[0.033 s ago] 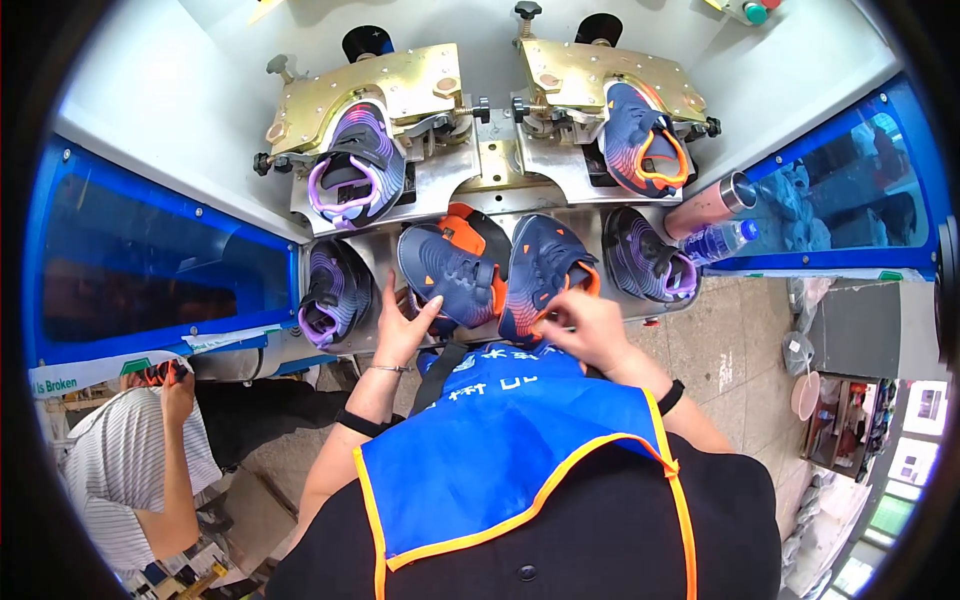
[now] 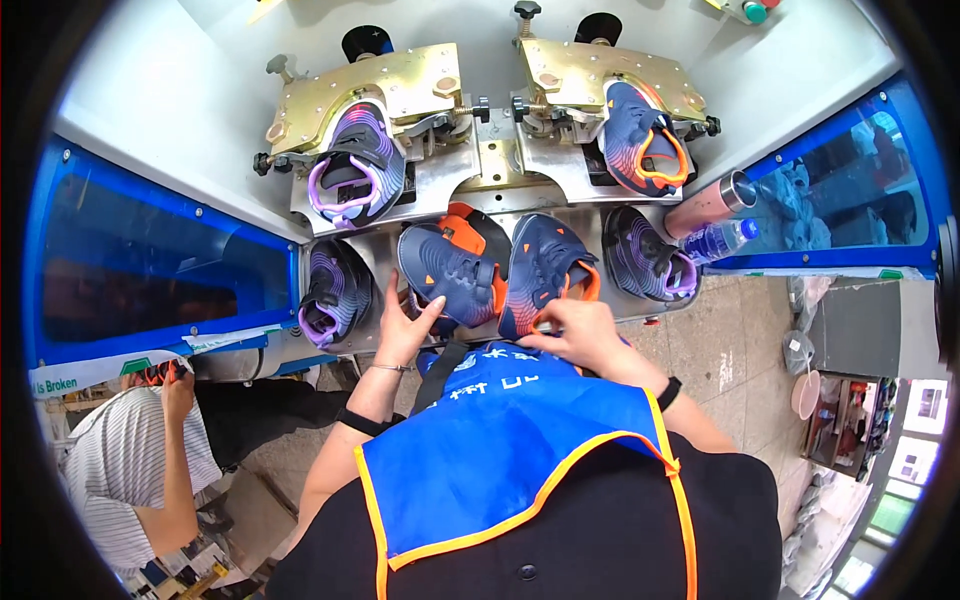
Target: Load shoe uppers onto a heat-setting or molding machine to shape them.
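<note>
Two navy shoes with orange lining lie side by side in front of me. My left hand (image 2: pixel 405 328) grips the near left side of the left navy shoe (image 2: pixel 445 265), thumb on its upper and index finger stretched along its side. At the heel of the right navy shoe (image 2: pixel 540 262), my right hand (image 2: pixel 578 332) has thumb and fingers closed about the orange-lined collar edge. Its fingertips partly cover the heel. A black-and-purple shoe (image 2: pixel 335 285) lies to the left of the pair, and another black-and-purple shoe (image 2: pixel 645 255) to the right.
Behind, a purple shoe (image 2: pixel 357 165) and a navy shoe (image 2: pixel 645 140) sit in brass-coloured clamps (image 2: pixel 375 90) with black knobs. A steel flask (image 2: pixel 715 203) and water bottle (image 2: pixel 722 240) lie at right. Blue-framed windows (image 2: pixel 170 255) flank the machine. A co-worker in stripes (image 2: pixel 140 465) holds a shoe at left.
My right hand has shifted slightly left and its fingers now close at the heel of the right navy shoe. The left hand and the shoes stay nearly still.
</note>
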The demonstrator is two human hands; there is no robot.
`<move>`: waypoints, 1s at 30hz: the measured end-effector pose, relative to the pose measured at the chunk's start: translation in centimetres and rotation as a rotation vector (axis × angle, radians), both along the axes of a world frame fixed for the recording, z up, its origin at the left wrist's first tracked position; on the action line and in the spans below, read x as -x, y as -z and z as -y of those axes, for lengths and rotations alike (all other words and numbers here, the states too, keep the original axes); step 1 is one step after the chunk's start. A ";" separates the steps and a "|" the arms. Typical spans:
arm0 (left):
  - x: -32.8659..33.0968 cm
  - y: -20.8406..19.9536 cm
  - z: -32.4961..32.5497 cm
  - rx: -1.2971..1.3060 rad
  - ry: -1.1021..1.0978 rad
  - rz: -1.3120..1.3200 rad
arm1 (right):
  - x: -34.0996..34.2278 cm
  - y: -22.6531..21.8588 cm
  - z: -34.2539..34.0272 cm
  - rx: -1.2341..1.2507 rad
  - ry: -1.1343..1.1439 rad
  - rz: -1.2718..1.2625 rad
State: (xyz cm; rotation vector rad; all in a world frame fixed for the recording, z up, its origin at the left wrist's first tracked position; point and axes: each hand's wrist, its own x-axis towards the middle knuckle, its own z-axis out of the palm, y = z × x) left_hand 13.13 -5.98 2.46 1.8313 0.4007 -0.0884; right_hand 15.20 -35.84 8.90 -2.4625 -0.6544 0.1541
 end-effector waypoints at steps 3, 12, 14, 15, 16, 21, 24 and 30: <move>-0.7 0.1 0.4 -0.004 0.071 0.035 | 0.3 2.0 -1.8 0.099 0.045 -0.040; -0.9 0.1 0.4 -0.092 0.110 0.091 | 0.6 -5.9 1.0 -0.236 0.188 -0.344; -1.0 0.4 0.4 -0.087 0.109 0.106 | 0.1 -8.5 2.4 0.046 0.003 0.167; -1.0 0.6 0.4 -0.083 0.106 0.125 | -0.1 -8.5 3.1 0.155 0.023 0.150; -1.0 0.8 0.4 -0.081 0.100 0.144 | -0.4 -7.8 3.5 0.157 0.024 0.149; -1.3 0.8 0.4 -0.091 0.125 0.144 | -1.5 -0.3 5.3 0.344 0.025 0.095; -1.0 0.9 0.1 -0.026 0.130 0.119 | -1.6 1.1 5.6 0.252 0.016 0.136; -1.3 -0.7 0.9 0.133 0.195 -0.018 | -0.8 3.4 0.5 0.088 0.046 0.134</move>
